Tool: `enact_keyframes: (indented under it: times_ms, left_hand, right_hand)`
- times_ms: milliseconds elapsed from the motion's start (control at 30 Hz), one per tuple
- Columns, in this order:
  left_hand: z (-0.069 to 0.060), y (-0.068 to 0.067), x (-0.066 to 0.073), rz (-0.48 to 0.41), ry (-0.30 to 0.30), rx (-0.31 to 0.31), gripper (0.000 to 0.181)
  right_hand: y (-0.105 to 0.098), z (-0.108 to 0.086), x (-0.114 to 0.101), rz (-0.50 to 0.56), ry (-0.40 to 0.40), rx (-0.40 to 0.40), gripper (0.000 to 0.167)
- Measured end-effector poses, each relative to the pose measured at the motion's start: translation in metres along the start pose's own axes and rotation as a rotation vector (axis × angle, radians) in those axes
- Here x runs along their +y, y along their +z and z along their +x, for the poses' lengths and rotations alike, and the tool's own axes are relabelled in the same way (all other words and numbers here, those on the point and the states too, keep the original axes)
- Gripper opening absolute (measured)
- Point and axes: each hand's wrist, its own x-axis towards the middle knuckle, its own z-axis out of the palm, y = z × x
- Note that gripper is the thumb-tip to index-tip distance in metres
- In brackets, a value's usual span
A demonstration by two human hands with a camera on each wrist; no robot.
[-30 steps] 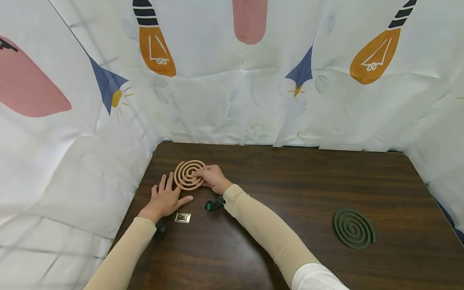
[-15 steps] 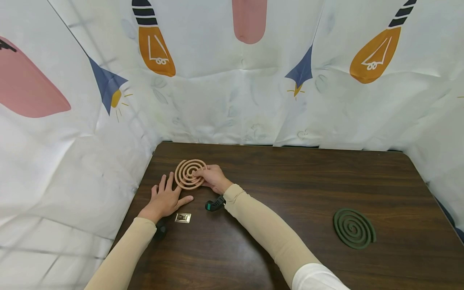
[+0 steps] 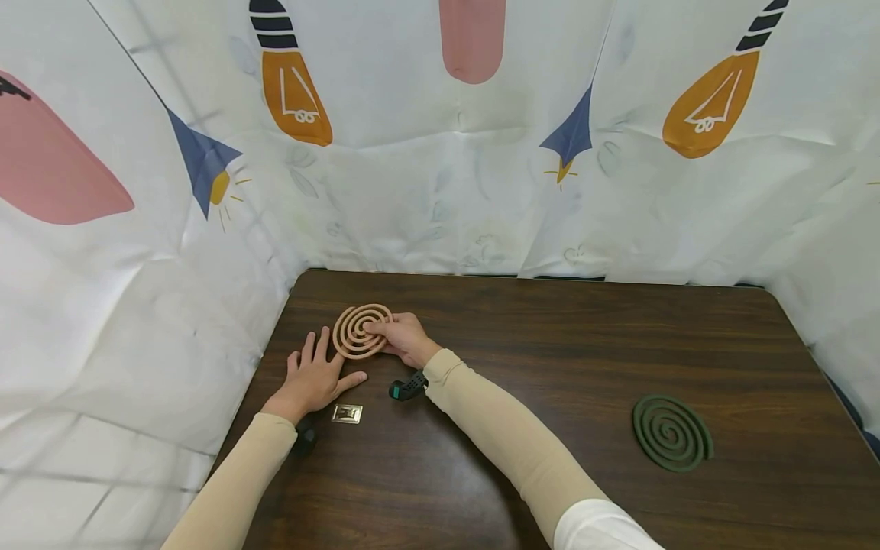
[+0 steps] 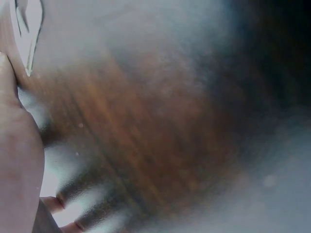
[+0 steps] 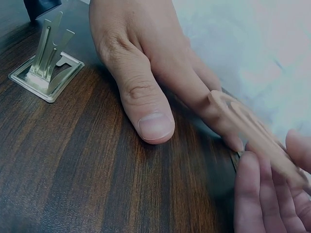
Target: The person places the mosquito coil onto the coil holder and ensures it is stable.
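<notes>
At the near edge of the view, two beige sleeves [image 3: 509, 435] reach in over the dark wood-grain surface [image 3: 550, 344], the right one running up into white cloth [image 3: 605, 527]. Near and to the right, well apart from both hands, a dark green coil [image 3: 672, 433] lies flat. On the left, just nearer than the left hand, sits a small metal stand [image 3: 347, 413], a rectangular plate with thin prongs rising from it. A black wrist strap [image 3: 408, 386] shows below the right wrist. The left hand [image 3: 312, 382] lies palm down on the left part of the surface, fingers spread and thumb out to the side. A little farther and to its right, the right hand [image 3: 409, 340] pinches a tan coil [image 5: 260, 138], thumb on top and fingers underneath, holding it tilted. The coil is close by the left index finger; whether they touch, I cannot tell. Beyond the surface's far edge hangs a white backdrop [image 3: 440, 191] printed with orange bulbs and blue shapes.
</notes>
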Motion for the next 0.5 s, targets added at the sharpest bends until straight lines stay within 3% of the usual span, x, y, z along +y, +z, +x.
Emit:
enact_keyframes:
  times_ms: [500]
  left_hand:
    - [-0.0003,0.0001,-0.0003,-0.002,-0.001,0.000,0.091]
  right_hand:
    - [0.0007,0.0000,-0.0009,-0.043,0.000,0.009,0.012]
